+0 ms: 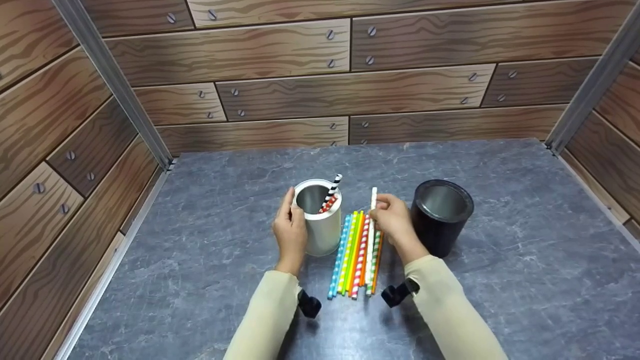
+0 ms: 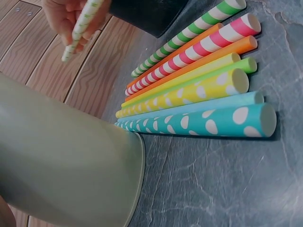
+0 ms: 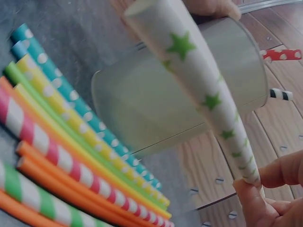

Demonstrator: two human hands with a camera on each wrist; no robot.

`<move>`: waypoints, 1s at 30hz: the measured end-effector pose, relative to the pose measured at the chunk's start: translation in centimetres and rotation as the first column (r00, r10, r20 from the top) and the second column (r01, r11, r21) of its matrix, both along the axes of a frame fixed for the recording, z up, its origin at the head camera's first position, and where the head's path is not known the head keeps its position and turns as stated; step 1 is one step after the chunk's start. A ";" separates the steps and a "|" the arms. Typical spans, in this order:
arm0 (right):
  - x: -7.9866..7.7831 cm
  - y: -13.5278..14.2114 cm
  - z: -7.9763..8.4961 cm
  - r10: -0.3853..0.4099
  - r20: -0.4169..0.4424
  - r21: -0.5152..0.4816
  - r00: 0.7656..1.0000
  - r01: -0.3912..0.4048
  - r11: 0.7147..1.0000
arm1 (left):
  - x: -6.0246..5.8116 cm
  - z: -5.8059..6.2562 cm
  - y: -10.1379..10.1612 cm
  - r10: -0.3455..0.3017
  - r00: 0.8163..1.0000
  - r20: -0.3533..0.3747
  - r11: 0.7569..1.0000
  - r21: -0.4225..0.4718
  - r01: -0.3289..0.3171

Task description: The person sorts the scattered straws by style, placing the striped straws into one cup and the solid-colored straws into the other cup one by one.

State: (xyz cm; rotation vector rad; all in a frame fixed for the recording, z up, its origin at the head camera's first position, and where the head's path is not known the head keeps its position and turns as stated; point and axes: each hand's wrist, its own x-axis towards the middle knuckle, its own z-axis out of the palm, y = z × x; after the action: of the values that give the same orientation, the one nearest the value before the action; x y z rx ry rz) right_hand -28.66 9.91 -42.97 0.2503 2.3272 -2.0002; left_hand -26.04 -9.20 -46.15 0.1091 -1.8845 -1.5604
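Observation:
On the left my left hand holds the side of a white can, thumb towards me. A black-and-white striped straw and a red straw with white dots stick out of that can, leaning right. My right hand pinches a white paper straw with green stars between thumb and fingers near its far end. Under it lies a row of colourful straws, striped, dotted and plain, side by side on the table. Most of my left hand is out of the left wrist view.
A black can with an open top stands right of the straws, close to my right wrist. The grey marbled tabletop is bounded by wood-patterned walls with metal corner posts.

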 end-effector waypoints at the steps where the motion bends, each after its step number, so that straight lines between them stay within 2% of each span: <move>1: 0.0 0.0 0.3 0.000 -0.001 -0.010 1.000 0.000 1.000 | 0.0 0.0 0.0 -0.001 1.000 0.004 1.000 -0.002 0.001; 9: 0.2 0.0 2.1 0.014 -0.031 -0.034 0.999 -0.015 0.999 | 0.0 0.0 0.0 0.003 1.000 0.021 1.000 -0.006 -0.003; 16: 0.6 0.0 3.6 -0.017 -0.077 -0.069 0.997 0.011 0.998 | -0.1 0.1 0.0 0.012 1.000 0.013 1.000 -0.012 -0.012; 24: 1.0 0.0 5.2 -0.069 -0.136 -0.170 0.988 0.046 0.984 | -0.2 0.1 -0.1 0.025 1.000 0.001 1.000 -0.017 -0.025; 30: 1.6 -0.2 6.7 -0.127 -0.196 -0.263 0.972 0.072 0.962 | -0.1 0.1 0.0 0.023 0.999 0.023 1.000 -0.017 -0.023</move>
State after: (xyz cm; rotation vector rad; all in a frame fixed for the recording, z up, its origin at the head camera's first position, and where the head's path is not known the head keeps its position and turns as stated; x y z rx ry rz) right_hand -27.02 9.73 -36.23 0.1493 2.1732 -2.4585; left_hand -26.17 -9.24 -46.06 0.1418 -1.9074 -1.5338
